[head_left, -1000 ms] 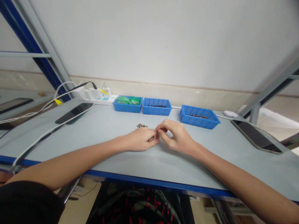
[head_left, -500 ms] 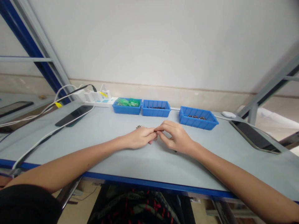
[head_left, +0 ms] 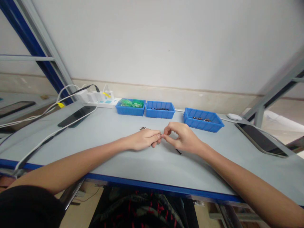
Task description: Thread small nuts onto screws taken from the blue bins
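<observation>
My left hand [head_left: 145, 139] rests on the grey table, its fingers closed round something too small to make out. Thumb and index finger of my right hand [head_left: 180, 136] pinch at the left fingertips, where a tiny dark piece barely shows. Just beyond the left knuckles lies a small cluster of silvery metal parts [head_left: 142, 128]. A thin dark, screw-like piece [head_left: 178, 151] is on the table below my right hand, partly covered by it.
Along the wall stand a blue bin with green plastic bags [head_left: 131, 107], a blue bin of dark small parts [head_left: 160, 110] and a blue bin of brownish small parts [head_left: 203, 119]. Phones [head_left: 77, 116] [head_left: 261, 140] lie at both sides. A power strip [head_left: 103, 103] trails white cables.
My right hand has drawn slightly right, its fingers more curled and a small gap opening at the fingertips. More of the dark piece beneath it shows. The left hand barely moved.
</observation>
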Motion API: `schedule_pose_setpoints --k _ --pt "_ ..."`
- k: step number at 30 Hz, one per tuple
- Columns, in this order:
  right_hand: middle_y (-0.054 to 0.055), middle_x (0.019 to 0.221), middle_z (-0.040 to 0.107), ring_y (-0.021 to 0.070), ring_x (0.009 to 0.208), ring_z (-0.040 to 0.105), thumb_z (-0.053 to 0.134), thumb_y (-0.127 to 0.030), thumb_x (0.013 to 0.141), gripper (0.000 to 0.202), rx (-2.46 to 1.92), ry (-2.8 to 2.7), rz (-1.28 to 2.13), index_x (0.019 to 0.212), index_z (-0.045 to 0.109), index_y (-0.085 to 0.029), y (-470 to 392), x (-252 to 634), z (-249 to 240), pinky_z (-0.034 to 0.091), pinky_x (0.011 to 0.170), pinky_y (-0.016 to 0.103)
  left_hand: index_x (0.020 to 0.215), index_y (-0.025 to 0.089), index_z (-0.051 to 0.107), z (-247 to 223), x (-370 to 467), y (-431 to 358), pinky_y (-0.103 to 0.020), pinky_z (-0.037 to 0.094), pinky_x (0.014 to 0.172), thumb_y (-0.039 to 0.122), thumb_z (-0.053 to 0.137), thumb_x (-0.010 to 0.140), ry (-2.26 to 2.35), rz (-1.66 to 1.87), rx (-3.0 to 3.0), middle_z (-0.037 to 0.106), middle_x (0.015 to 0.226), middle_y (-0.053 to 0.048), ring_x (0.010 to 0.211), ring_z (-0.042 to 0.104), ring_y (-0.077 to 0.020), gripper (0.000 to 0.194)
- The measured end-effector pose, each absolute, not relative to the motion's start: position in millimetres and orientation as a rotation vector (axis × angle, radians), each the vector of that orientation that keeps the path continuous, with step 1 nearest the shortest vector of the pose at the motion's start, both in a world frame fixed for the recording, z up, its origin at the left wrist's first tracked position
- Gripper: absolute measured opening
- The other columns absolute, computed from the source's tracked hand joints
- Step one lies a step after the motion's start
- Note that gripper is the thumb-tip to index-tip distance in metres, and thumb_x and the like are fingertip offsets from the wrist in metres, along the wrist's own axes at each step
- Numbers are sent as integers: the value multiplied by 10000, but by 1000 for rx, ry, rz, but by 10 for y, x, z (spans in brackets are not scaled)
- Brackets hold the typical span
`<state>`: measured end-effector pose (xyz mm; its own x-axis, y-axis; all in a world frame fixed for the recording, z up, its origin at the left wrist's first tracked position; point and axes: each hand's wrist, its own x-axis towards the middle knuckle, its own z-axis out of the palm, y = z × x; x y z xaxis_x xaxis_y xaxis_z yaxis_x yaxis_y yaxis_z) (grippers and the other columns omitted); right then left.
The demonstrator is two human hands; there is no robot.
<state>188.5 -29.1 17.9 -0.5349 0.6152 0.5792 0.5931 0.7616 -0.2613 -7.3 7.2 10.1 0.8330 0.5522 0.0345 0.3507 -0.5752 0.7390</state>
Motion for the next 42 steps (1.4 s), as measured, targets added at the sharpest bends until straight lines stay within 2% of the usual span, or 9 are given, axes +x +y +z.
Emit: schedule_pose_setpoints --k 3,8,13,16,22,26,34,42 --pt "11 676 567 124 616 509 555 -213 813 77 -889 -2293 -90 758 523 -169 -281 1898 166 374 584 243 784 153 507 99 -70 79 -217 379 618 302 289 938 666 338 2205 540 651 14 604 475 -100 305" --pt "32 728 587 146 665 524 502 -222 859 87 -876 -2379 -213 896 550 -159 -269 1909 153 382 621 264 766 153 518 94 -77 86 -218 384 626 291 300 935 688 336 2226 543 643 17 606 492 -100 308" --pt "42 716 580 145 649 502 439 -200 896 147 -843 -2473 -233 860 567 -141 -260 1929 146 366 614 261 797 159 548 85 -66 50 -242 383 659 277 293 940 725 370 2474 567 673 4 667 542 -127 316" --pt "44 703 578 146 640 494 418 -223 914 190 -840 -2493 -265 862 576 -131 -254 1938 152 352 608 262 805 164 543 70 -43 18 -256 366 623 317 325 937 745 374 2675 585 696 -11 659 547 -146 297" --pt "47 671 565 151 609 470 370 -252 933 286 -805 -2601 -377 781 580 -132 -224 1951 200 325 607 283 815 170 534 48 1 -28 -247 366 616 283 341 937 814 409 2720 627 750 -16 680 575 -147 255" --pt "48 666 559 148 607 462 360 -262 938 300 -864 -2574 -348 765 567 -131 -252 2033 152 320 600 277 779 172 534 45 22 -42 -252 353 587 315 323 943 850 391 2769 604 686 -13 635 562 -150 303" --pt "42 694 574 146 630 480 390 -249 927 242 -889 -2533 -278 809 570 -137 -329 2046 75 324 619 275 834 177 546 35 -5 -41 -250 377 642 296 294 953 764 411 2771 628 759 -16 709 585 -151 303" --pt "40 680 571 140 612 488 405 -260 922 232 -917 -2440 -207 819 573 -136 -342 2039 20 337 607 267 815 179 544 17 -2 -24 -252 359 599 334 319 949 730 421 2847 608 709 -7 644 556 -142 304"
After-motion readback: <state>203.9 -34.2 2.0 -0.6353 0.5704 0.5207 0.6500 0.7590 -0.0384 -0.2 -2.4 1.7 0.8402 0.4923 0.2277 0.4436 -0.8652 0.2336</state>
